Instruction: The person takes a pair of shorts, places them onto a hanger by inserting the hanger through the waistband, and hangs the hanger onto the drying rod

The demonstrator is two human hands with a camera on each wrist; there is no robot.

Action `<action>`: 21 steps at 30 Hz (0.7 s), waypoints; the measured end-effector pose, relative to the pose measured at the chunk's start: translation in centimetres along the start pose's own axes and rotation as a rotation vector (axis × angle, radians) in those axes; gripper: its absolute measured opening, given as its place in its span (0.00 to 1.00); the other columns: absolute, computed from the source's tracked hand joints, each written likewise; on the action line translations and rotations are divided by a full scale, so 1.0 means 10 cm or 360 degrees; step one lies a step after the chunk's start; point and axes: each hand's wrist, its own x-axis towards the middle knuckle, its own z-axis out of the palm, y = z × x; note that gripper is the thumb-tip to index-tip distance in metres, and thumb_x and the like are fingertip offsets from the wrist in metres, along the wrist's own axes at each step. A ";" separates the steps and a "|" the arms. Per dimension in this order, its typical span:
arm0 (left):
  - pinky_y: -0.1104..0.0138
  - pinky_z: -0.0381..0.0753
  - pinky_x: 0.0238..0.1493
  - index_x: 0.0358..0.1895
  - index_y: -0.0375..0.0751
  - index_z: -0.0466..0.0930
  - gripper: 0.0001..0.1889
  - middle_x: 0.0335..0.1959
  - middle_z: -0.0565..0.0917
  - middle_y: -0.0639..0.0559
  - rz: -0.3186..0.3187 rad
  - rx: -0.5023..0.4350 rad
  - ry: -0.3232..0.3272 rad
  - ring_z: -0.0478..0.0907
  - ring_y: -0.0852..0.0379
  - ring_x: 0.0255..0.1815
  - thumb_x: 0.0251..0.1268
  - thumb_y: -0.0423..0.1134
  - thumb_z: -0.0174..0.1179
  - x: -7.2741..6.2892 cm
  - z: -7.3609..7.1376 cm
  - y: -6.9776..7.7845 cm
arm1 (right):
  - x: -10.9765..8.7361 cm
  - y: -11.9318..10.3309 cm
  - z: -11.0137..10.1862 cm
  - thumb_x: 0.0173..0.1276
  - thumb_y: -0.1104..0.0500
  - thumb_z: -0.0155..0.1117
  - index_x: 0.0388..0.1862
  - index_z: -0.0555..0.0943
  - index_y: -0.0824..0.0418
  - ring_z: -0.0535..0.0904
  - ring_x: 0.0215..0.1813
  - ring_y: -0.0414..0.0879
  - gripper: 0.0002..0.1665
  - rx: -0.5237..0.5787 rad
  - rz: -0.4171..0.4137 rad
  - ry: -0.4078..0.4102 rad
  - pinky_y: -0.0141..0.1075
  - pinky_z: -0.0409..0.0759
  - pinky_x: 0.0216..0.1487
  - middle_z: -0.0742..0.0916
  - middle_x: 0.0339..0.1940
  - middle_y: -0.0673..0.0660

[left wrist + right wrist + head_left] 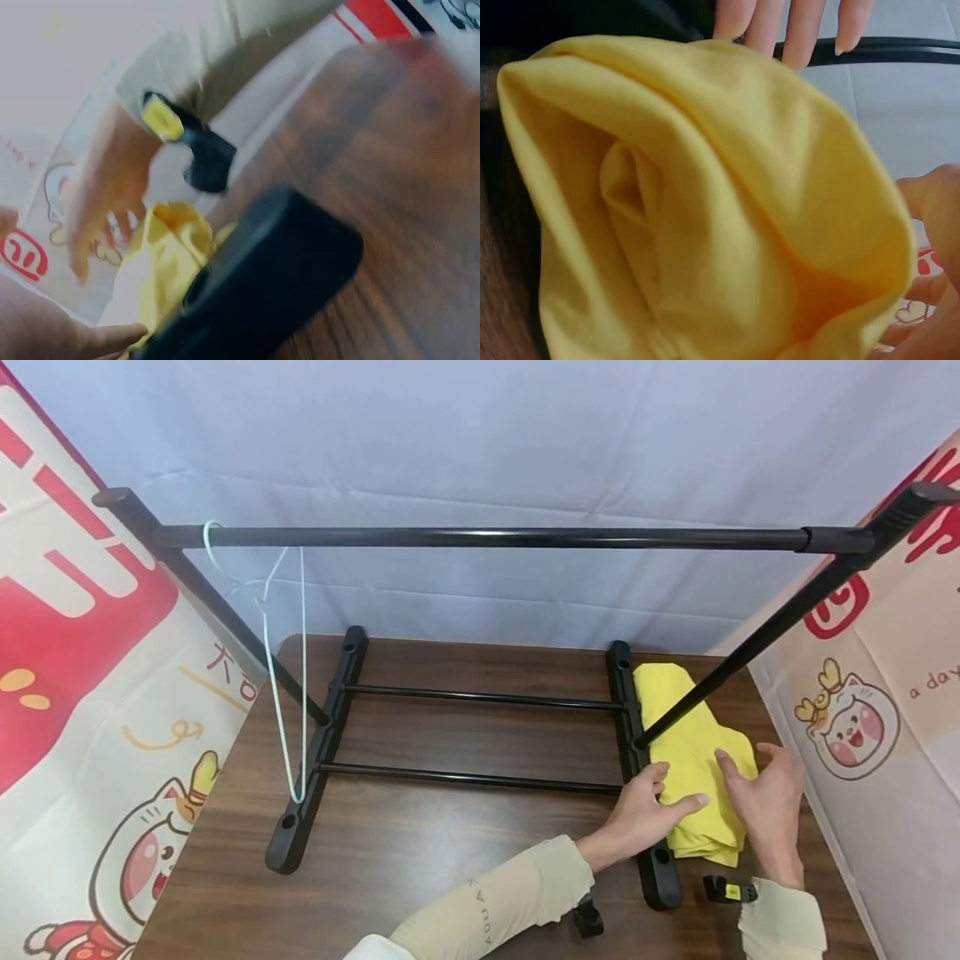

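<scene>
A folded yellow cloth (693, 756) lies on the table at the right, beside the rack's right foot bar (660, 877). My left hand (648, 814) is over the cloth's left edge, thumb and fingers spread apart. On the opposite side, my right hand (772, 802) has its thumb by the cloth's right edge and its fingers loosely bent. Whether either hand touches the cloth, I cannot tell. Layered folds of the yellow cloth (727, 195) fill much of the right wrist view, with fingers of my left hand (780, 30) above them.
A black garment rack spans the table, its top rail (480, 537) running across. A pale mint hanger (272, 652) hangs at the rail's left end. Two thin crossbars (480, 777) join the foot bars low down. Printed curtains (877, 693) border the wooden table (450, 877).
</scene>
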 end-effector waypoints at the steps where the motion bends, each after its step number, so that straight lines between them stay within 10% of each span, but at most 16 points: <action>1: 0.65 0.82 0.62 0.78 0.52 0.67 0.37 0.75 0.74 0.60 -0.0010 0.0003 0.0018 0.76 0.58 0.73 0.71 0.58 0.66 -0.01 0.02 0.01 | 0.01 0.02 0.00 0.75 0.49 0.65 0.75 0.63 0.79 0.62 0.73 0.78 0.45 -0.0008 0.0025 -0.0021 0.71 0.62 0.69 0.66 0.74 0.82; 9: 0.62 0.80 0.67 0.76 0.54 0.70 0.34 0.75 0.74 0.63 -0.0062 0.0066 0.0043 0.73 0.62 0.74 0.70 0.58 0.66 0.03 0.09 0.05 | 0.07 0.19 -0.03 0.76 0.34 0.58 0.82 0.51 0.78 0.56 0.76 0.84 0.59 -0.0155 0.0226 -0.0288 0.76 0.60 0.70 0.59 0.77 0.87; 21: 0.55 0.73 0.75 0.77 0.57 0.67 0.38 0.76 0.72 0.64 -0.0366 -0.0278 0.0217 0.70 0.58 0.78 0.65 0.56 0.67 0.30 0.40 0.22 | 0.15 0.30 0.03 0.75 0.24 0.48 0.84 0.35 0.75 0.51 0.81 0.81 0.69 -0.0144 0.0436 -0.0452 0.73 0.57 0.77 0.49 0.83 0.83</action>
